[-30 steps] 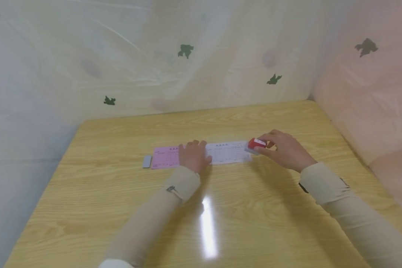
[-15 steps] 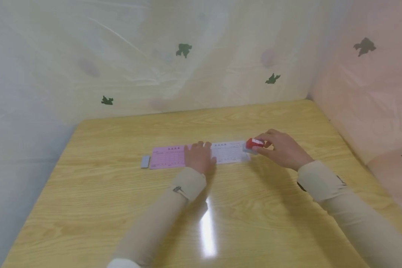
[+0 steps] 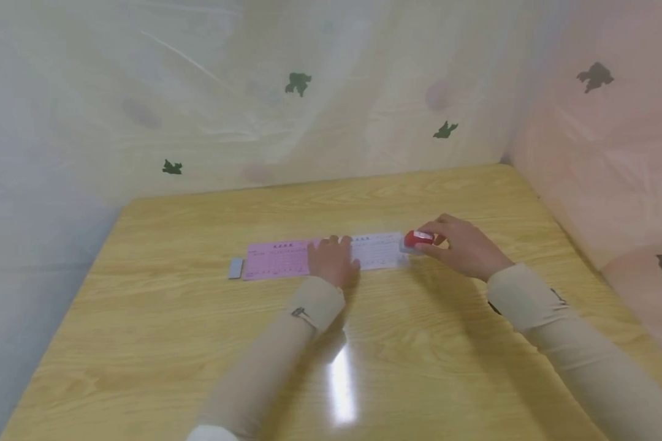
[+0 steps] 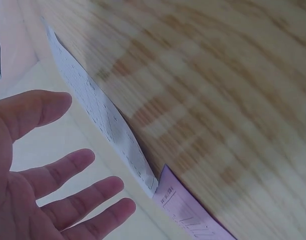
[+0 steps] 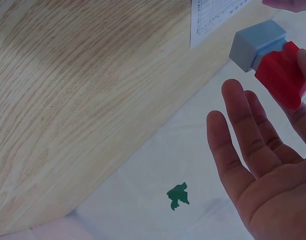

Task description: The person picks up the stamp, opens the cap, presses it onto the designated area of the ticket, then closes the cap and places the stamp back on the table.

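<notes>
A pink printed form (image 3: 276,260) and a white printed form (image 3: 379,251) lie end to end on the wooden table. My left hand (image 3: 333,260) is over the place where they meet, and its fingers are extended in the left wrist view. Between thumb and fingertips, my right hand (image 3: 463,246) pinches a stamp with a red handle (image 3: 418,238) and a grey-blue block base (image 5: 253,47). In the head view the stamp overlaps the right end of the white form. The right wrist view shows the base pointing away from the palm, its other fingers extended.
A small flat grey rectangular piece (image 3: 235,268) lies just left of the pink form. Behind the wooden table (image 3: 160,343) hangs a pale sheet (image 3: 209,92) with dark green bird shapes, and a pinkish sheet (image 3: 612,153) borders the right side.
My left hand has slid to the right along the forms, uncovering more of the pink one. The right hand keeps its pinch on the stamp at the white form's right end.
</notes>
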`<state>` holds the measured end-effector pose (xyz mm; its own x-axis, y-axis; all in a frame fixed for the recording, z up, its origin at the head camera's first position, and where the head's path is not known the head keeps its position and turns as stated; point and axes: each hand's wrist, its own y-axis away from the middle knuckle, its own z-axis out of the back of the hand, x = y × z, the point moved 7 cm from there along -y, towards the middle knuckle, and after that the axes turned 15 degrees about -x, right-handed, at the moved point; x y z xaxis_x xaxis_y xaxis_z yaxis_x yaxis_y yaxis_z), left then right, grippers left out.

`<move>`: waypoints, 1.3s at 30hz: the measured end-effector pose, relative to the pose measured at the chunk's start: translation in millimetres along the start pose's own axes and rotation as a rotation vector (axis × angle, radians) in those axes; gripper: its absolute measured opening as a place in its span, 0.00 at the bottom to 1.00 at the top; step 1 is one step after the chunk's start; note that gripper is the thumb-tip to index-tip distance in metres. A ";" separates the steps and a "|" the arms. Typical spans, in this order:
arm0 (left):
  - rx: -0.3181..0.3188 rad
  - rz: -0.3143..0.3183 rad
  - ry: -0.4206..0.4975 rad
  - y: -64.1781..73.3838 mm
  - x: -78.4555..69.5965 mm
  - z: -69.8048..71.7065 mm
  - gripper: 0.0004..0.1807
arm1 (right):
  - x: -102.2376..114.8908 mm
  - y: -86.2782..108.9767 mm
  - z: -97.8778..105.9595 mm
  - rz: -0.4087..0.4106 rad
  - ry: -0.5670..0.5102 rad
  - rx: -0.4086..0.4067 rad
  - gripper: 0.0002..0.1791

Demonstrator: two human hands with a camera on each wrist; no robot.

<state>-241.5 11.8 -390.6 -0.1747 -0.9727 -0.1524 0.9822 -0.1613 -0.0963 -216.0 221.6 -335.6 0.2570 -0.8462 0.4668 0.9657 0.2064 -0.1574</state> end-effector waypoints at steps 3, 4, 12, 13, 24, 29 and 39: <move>0.001 0.011 0.006 -0.6 -0.5 -2.9 0.31 | -1.0 1.4 0.9 0.002 0.002 0.000 0.27; -0.001 0.011 0.006 -0.9 -0.9 -3.7 0.31 | -0.7 1.8 1.3 0.005 0.004 -0.001 0.27; -0.004 -0.017 0.006 -0.5 -8.2 -5.6 0.29 | -0.2 2.1 2.2 0.011 0.013 -0.002 0.25; -0.005 -0.019 0.005 -0.4 -8.7 -5.9 0.29 | 0.1 1.9 1.7 0.012 0.011 0.000 0.25; -0.008 -0.012 -0.004 -0.6 -10.8 -12.5 0.28 | 3.1 -0.7 -1.0 -0.002 0.007 0.003 0.24; 0.008 -0.008 -0.017 -1.4 -10.5 -15.6 0.28 | 4.1 -3.6 -3.1 0.008 0.019 0.008 0.24; 0.010 -0.003 -0.018 -1.3 -11.2 -18.0 0.29 | 5.3 -10.6 -8.7 0.035 0.044 0.019 0.22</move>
<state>-242.1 25.9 -406.5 -0.1764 -0.9751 -0.1347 0.9824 -0.1658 -0.0865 -225.2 210.6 -339.1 0.2889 -0.8591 0.4225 0.9569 0.2452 -0.1558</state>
